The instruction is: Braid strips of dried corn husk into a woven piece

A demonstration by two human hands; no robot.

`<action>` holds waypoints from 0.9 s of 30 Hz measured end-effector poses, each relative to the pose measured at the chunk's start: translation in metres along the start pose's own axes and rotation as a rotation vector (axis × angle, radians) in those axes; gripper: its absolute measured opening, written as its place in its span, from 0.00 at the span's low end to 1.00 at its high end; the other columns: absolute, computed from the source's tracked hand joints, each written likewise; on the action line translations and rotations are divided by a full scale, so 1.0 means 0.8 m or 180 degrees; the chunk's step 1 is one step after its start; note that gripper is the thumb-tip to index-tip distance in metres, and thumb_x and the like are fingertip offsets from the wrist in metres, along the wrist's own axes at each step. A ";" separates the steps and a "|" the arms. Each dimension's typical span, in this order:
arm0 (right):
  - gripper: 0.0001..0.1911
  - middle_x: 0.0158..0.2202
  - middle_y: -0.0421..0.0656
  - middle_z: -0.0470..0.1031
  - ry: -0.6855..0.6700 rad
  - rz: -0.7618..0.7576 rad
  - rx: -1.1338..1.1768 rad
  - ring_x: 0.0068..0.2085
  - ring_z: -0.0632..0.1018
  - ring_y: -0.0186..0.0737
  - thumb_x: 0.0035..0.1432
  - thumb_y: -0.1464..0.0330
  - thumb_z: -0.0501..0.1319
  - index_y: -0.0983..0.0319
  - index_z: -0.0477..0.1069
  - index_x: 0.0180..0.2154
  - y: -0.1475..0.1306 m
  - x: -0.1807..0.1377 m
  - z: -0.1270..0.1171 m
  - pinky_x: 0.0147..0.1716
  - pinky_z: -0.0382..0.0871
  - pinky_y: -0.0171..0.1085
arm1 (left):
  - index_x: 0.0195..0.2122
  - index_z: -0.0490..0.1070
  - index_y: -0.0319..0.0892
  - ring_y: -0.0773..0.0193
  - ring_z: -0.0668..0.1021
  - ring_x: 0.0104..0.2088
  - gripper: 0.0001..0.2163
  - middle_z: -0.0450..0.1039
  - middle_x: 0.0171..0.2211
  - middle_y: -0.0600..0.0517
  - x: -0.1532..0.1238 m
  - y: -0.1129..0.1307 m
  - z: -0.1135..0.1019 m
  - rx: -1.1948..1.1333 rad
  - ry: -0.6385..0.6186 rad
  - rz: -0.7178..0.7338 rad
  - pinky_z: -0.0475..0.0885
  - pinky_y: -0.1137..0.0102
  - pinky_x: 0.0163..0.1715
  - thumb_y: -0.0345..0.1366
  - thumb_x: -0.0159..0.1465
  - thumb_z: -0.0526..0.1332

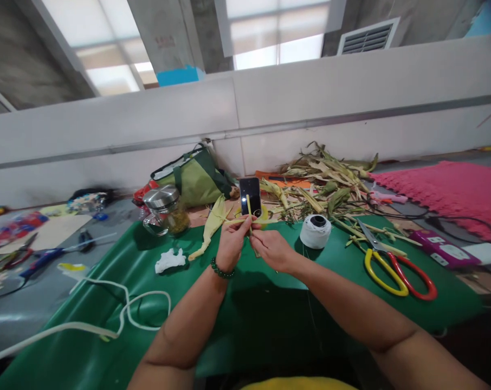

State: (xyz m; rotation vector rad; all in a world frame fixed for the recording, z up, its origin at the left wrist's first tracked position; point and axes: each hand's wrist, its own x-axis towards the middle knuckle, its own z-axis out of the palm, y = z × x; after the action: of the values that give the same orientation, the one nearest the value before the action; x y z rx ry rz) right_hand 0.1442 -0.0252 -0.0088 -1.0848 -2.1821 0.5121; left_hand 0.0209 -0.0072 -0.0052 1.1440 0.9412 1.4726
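Observation:
Pale corn husk strips (249,205) cross each other at my fingertips, one upright and one lying sideways. My left hand (233,242), with a green bead bracelet on its wrist, pinches the strips near the crossing. My right hand (271,250) closes its fingers on the lower part of the same strips, just right of the left hand. Behind them a dark phone (250,190) stands upright, partly covered by the strips. A spool of white thread (315,232) stands right of my hands. To the left lies a larger yellowish corn husk (213,226).
Scissors with yellow and red handles (400,271) lie open on the green mat (148,352) at right. A pile of dried husks (330,168) lies behind. At left are a glass jar (168,208), crumpled white tissue (170,261), a white cord (126,311) and a green bag (196,179).

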 end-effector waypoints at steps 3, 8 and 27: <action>0.15 0.22 0.39 0.66 -0.0107 0.0089 -0.0210 0.24 0.65 0.33 0.63 0.72 0.51 0.61 0.61 0.23 -0.004 0.000 -0.006 0.27 0.52 0.34 | 0.26 0.80 0.40 0.56 0.81 0.30 0.16 0.78 0.22 0.48 0.005 0.001 -0.006 0.0105 -0.0095 -0.0128 0.75 0.66 0.30 0.48 0.46 0.73; 0.18 0.22 0.39 0.71 -0.0195 0.0424 0.0334 0.25 0.71 0.32 0.64 0.72 0.49 0.62 0.63 0.22 -0.005 0.002 -0.008 0.28 0.57 0.33 | 0.31 0.80 0.37 0.59 0.80 0.28 0.23 0.78 0.23 0.46 0.005 0.008 -0.008 0.0050 -0.0459 -0.0454 0.73 0.70 0.26 0.54 0.46 0.71; 0.10 0.31 0.46 0.78 0.1567 -0.0905 -0.0445 0.33 0.77 0.39 0.65 0.67 0.55 0.62 0.73 0.33 0.013 -0.007 -0.020 0.35 0.69 0.36 | 0.30 0.81 0.46 0.59 0.75 0.29 0.06 0.79 0.27 0.50 -0.011 0.005 -0.004 0.1608 -0.0166 0.0917 0.69 0.69 0.35 0.29 0.51 0.67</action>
State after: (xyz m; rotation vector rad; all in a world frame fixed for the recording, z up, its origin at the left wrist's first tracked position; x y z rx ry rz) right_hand 0.1640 -0.0229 -0.0056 -0.8394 -1.9015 -0.0378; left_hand 0.0170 -0.0165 -0.0040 1.7359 1.1885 1.4591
